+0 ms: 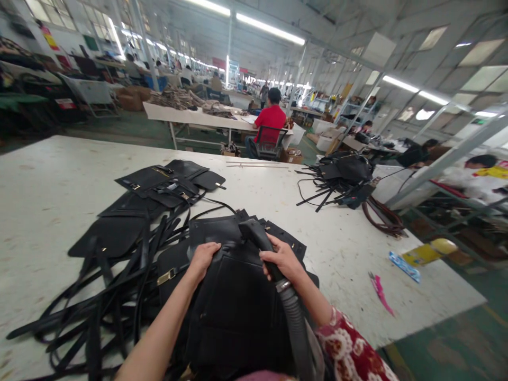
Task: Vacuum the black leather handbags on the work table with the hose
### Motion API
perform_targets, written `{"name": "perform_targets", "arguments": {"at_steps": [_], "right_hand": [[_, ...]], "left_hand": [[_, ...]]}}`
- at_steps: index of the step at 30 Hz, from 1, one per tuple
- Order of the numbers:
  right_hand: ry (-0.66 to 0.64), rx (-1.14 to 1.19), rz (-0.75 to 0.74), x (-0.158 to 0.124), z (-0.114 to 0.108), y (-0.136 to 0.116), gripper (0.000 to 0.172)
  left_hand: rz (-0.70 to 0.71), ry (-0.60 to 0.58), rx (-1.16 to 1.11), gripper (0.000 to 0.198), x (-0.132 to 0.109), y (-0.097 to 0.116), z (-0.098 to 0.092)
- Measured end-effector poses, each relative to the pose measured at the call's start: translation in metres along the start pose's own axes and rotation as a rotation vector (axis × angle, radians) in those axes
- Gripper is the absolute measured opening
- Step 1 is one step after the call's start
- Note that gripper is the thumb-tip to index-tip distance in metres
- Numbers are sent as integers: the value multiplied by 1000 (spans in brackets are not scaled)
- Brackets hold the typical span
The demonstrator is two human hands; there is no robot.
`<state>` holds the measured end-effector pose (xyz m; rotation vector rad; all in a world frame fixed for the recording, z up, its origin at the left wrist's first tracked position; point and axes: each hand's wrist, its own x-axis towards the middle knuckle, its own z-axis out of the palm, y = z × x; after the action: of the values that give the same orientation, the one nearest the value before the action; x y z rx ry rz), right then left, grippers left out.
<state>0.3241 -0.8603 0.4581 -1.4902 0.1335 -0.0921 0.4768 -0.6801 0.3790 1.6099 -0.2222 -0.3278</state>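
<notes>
My right hand is wrapped round the handle of a black hose nozzle, joined by a metal clamp to a ribbed hose. The nozzle's head is over the top edge of a black leather bag piece in front of me. My left hand grips that piece near its upper left edge, thumb on top; its other fingers are partly hidden. More black leather panels lie beneath and behind the piece. A gold-coloured buckle shows left of my left forearm.
Black flaps and tangled straps cover the table's left side. At right are a black bag pile, brown straps, a yellow can, a blue packet and pink snips. A person in red sits beyond.
</notes>
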Motion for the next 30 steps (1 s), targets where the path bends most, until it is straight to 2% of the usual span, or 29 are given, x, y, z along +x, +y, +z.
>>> {"name": "perform_targets", "arguments": {"at_steps": [4,7,11,14,16,18,20,21,23,25,28,30], "right_hand": [[-41,-18,141,-56,-38,21,71],[-77,-21,232,-78,-47,44,76],[-99,-32,183,-61,-32,50,74],[-113,-81,124,-36,-13,44,72],[-97,-111,102,-23,-1,44,74],[-39,-132,60,-14,9,47,77],[43,-128,-1,-10,17,50,78],[77,-117,-31,-10,21,50,78],[102,-89,-73,-15,27,47,78],[72,-63,-95,-28,29,40,77],[-89,-58,-40,-59,27,25,76],[-263,-96,81,-81,24,19,76]], "left_hand": [[18,23,27,29,4,-4,0],[21,14,52,30,5,-6,2],[27,-10,76,33,-1,-1,5],[49,-60,72,33,-19,5,2],[73,-55,62,40,-41,7,-6],[70,12,58,52,-70,3,-19],[21,71,75,51,-100,-5,-32],[-11,62,76,45,-114,-10,-37],[-81,6,39,32,-136,-22,-43],[-146,1,-50,25,-148,-34,-44],[-195,100,-163,23,-150,-47,-40],[-192,116,-189,23,-147,-50,-39]]}}
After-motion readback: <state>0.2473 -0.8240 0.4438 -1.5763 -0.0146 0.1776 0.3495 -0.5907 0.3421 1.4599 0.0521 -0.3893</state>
